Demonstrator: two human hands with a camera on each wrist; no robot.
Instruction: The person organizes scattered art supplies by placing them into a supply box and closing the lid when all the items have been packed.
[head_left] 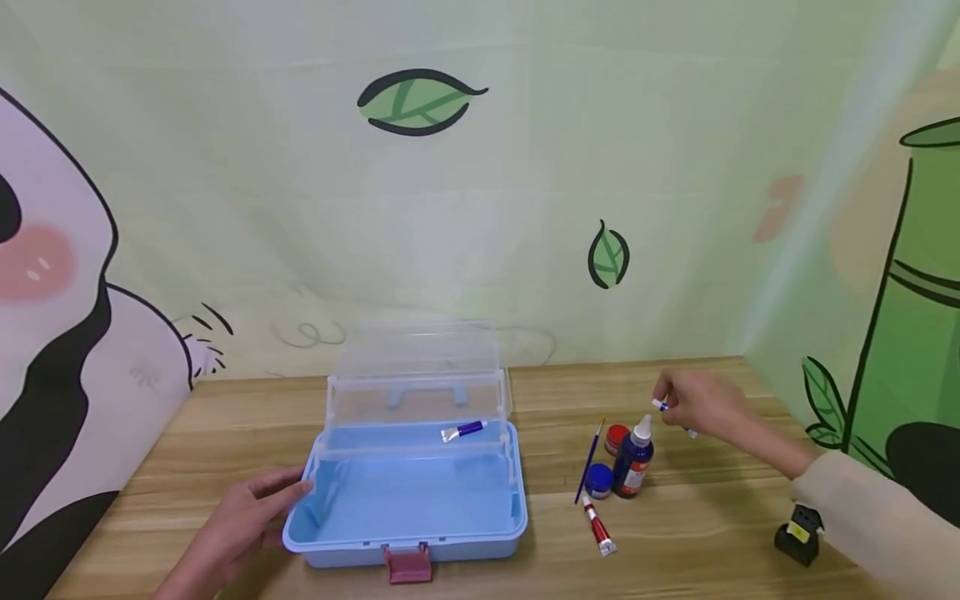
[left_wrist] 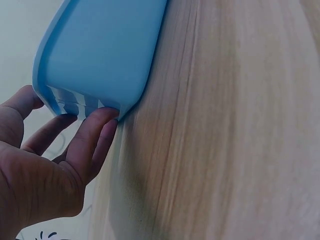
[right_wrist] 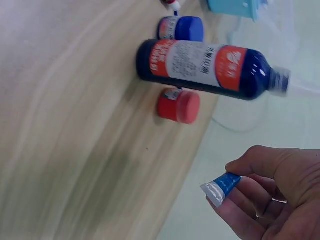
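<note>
Presently, the right hand (head_left: 701, 402) pinches a small blue paint tube (right_wrist: 221, 189) in the air near the tall blue bottle (head_left: 633, 477), while the left hand (head_left: 251, 510) grips the left end of the light blue box (head_left: 480, 546) on the table (head_left: 675, 542). A low swing toward the box could knock the bottle, which, being tall and narrow, might topple onto the blue jar (head_left: 599, 481) or red jar (head_left: 617, 437) beside it. A loosened pinch could drop the slim tube, and a hard left-hand tug might slide the box. Fingers cover the tube's cap end in the right wrist view, where the bottle's nozzle (right_wrist: 306, 87) is cut off; whether the second blue tube (head_left: 463, 431) touches the box's floor, I cannot tell
</note>
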